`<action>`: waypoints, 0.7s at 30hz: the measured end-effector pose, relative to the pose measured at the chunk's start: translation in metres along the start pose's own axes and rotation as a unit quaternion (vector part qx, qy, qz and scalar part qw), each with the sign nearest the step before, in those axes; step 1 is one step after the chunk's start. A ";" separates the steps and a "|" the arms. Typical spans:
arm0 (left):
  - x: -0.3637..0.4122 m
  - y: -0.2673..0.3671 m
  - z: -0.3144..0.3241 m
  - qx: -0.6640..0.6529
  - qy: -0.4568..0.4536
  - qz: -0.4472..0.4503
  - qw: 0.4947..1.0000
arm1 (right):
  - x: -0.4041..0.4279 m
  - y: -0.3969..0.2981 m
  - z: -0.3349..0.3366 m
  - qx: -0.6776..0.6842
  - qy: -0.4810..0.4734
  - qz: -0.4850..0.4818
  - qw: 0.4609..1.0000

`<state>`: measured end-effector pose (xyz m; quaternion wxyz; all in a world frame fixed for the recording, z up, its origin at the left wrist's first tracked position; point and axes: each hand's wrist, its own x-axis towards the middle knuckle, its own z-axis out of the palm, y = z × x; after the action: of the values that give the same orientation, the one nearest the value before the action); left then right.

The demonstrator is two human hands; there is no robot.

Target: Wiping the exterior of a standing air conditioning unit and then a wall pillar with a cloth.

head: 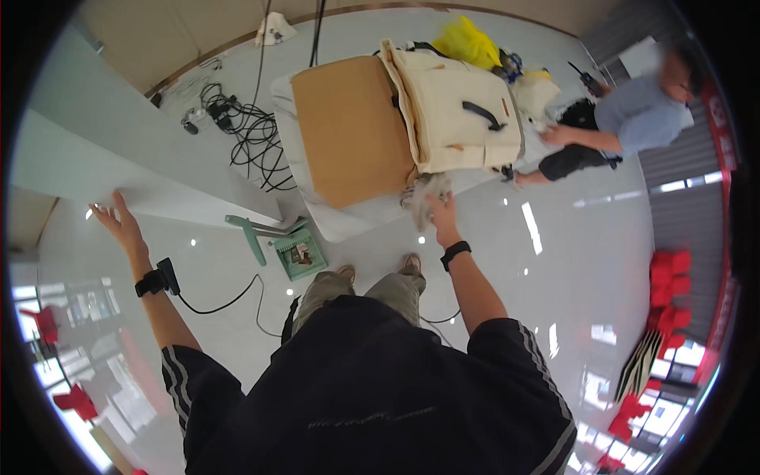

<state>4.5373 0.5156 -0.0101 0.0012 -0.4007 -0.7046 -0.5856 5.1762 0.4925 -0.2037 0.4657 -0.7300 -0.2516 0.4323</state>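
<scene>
My right hand (444,215) grips a blurred, crumpled light-coloured cloth or bag (428,199) at the near edge of a white marbled table (332,222). My left hand (123,228) is raised far to the left with its fingers apart and nothing in it, near a white column (178,160). On the table lies a cream fabric bag (457,113) with a dark handle (484,116). A flat brown panel (353,130), of a material I cannot tell, extends to its left. Behind the bag is a bright yellow plastic bag (469,44).
A green dustpan-like tray (301,255) holding small debris sits on the floor by the column's foot. Tangled black cables (255,133) lie left of the table. Another person (635,116) is at the table's right end. Red chairs (671,279) stand far right.
</scene>
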 end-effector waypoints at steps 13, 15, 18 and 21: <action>-0.386 0.018 0.073 0.069 -0.174 -0.340 0.922 | 0.058 0.011 -0.048 -0.388 -0.173 -0.285 0.860; -0.423 0.036 0.098 0.039 -0.274 -0.378 0.883 | 0.066 0.013 -0.052 -0.371 -0.235 -0.287 0.851; -0.446 0.054 0.114 0.033 -0.386 -0.368 0.845 | 0.071 0.019 -0.049 -0.383 -0.237 -0.300 0.841; -0.455 0.068 0.127 0.105 -0.472 -0.276 0.831 | 0.059 0.024 -0.030 -0.414 -0.216 -0.288 0.836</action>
<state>4.9437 0.3641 -0.2086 -0.4509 -0.4151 -0.7577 -0.2241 5.2307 0.5140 -0.2426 0.1575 -0.6375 -0.6999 0.2808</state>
